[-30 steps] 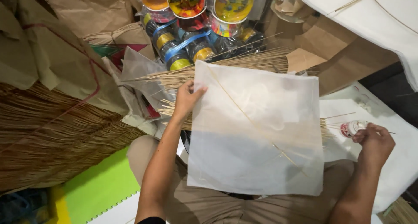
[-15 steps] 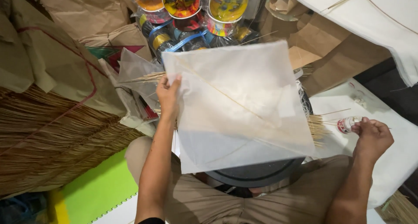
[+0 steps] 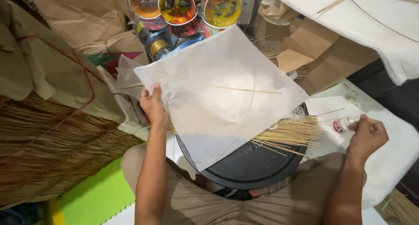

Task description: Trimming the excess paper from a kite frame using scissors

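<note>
A person sits on the floor with a round black tray (image 3: 257,168) on the lap. A bunch of thin sticks (image 3: 290,133) lies on the tray, between the two hands. Past the hands stand paint pots (image 3: 176,6) with bright colours inside. Out to the left of the left hand there is brown paper (image 3: 52,72) and a big heap of dry straw (image 3: 56,150). A green mat (image 3: 94,196) shows on the floor near the left arm. A white sheet (image 3: 393,150) lies under the right hand, and another white kite (image 3: 375,28) sits far up past it.

The left hand (image 3: 153,106) is curled shut on the left edge of a white paper kite (image 3: 218,94), with the thumb on top. The kite is held up in the air above the tray, tilted, and thin sticks cross it.

The right hand (image 3: 366,135) is well apart from the kite. Its fingers are pinched shut on a small white bottle (image 3: 343,124) with a red band.
</note>
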